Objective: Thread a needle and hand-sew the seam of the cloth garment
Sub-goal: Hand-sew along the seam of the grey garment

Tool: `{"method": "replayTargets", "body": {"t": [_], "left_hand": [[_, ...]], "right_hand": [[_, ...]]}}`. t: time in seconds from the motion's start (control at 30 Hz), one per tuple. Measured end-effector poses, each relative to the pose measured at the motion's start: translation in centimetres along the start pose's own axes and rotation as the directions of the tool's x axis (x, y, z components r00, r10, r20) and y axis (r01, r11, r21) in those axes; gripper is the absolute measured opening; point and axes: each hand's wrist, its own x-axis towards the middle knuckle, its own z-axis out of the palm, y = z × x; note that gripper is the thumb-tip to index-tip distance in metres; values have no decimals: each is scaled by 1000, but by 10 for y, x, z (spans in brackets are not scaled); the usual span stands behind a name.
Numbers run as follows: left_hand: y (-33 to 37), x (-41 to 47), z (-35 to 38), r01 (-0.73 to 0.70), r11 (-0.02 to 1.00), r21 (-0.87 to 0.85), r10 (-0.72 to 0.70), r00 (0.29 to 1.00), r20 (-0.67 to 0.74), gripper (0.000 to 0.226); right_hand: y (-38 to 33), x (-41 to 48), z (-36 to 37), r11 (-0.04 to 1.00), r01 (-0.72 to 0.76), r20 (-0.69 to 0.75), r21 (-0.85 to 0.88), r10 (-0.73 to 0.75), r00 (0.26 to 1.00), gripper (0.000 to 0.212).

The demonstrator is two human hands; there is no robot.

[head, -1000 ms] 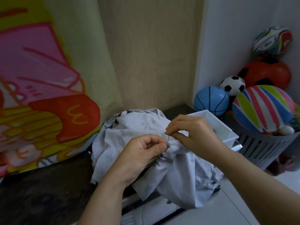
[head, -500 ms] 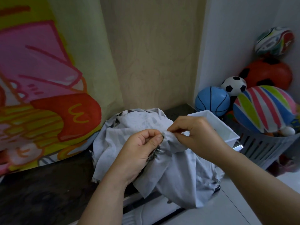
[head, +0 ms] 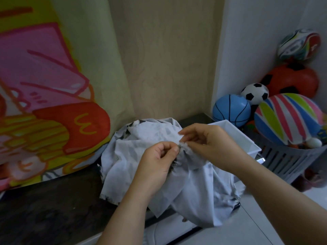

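Note:
A pale grey cloth garment point(head: 134, 156) with dark markings lies bunched on the dark countertop point(head: 44, 209), part of it hanging over the front edge. My left hand point(head: 159, 160) pinches a gathered fold of the cloth between thumb and forefinger. My right hand point(head: 207, 144) pinches the frayed cloth edge just to the right of it, fingertips nearly touching the left hand. The needle and thread are too small to make out between the fingers.
A white plastic tray point(head: 246, 138) stands behind my right hand. To the right, a grey slatted basket point(head: 286, 160) holds several toy balls, among them a blue ball point(head: 231, 110) and a striped ball point(head: 288, 119). A colourful printed curtain point(head: 44, 94) hangs at left.
My right hand has shifted slightly up and right, spreading its fingers at the cloth edge. The left hand keeps its pinch on the fold. The dark needle seen a second ago no longer shows.

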Motion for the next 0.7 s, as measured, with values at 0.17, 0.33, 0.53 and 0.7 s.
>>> {"method": "replayTargets", "body": {"t": [0.17, 0.33, 0.53, 0.7], "left_hand": [[2, 1, 4, 33, 999, 3, -32, 989, -147, 16], [1, 1, 6, 85, 992, -90, -95, 989, -113, 20], [-5, 4, 6, 114, 971, -209, -141, 983, -121, 20], [-5, 4, 7, 131, 979, -155, -150, 982, -118, 19]], "right_hand": [[1, 3, 1, 981, 122, -3, -152, -124, 992, 16], [12, 7, 14, 930, 245, -84, -273, -276, 957, 9], [15, 8, 17, 932, 278, -115, -234, -311, 943, 12], [12, 7, 24, 906, 301, -153, -298, -356, 922, 14]]}}
